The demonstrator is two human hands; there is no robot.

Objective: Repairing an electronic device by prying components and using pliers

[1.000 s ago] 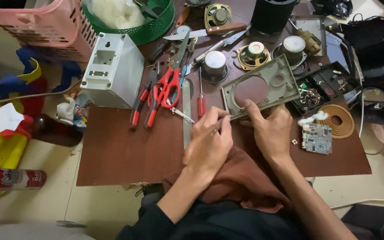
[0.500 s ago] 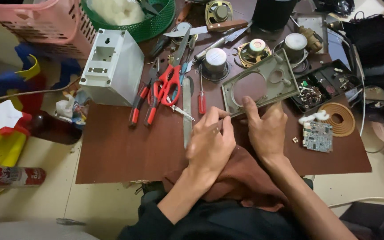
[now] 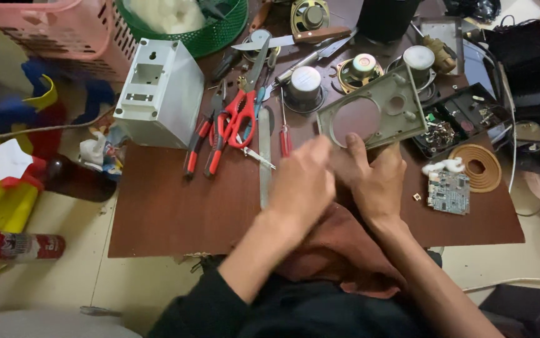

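A grey plastic panel [image 3: 401,116] with a large round hole is tilted up off the brown work board [image 3: 170,213]. My right hand [image 3: 376,178] grips its near edge, fingers over the rim. My left hand [image 3: 304,181] is blurred and pressed against the panel's lower left corner, fingers curled; what it holds is hidden. A reddish-brown cloth [image 3: 338,244] lies under both wrists. Just left of my left hand lie a steel ruler [image 3: 264,156] and a small screwdriver [image 3: 257,155].
Red scissors [image 3: 242,116], red-handled pliers [image 3: 204,147], a knife [image 3: 295,39] and speaker drivers [image 3: 305,84] crowd the far side. A white plastic box [image 3: 160,94] stands at the left, a circuit board [image 3: 448,191] and copper ring [image 3: 476,168] at the right. Baskets [image 3: 213,31] sit behind.
My left hand has moved up and right, tight against the panel's corner beside my right hand, and is now blurred. The panel stays tilted in my right hand.
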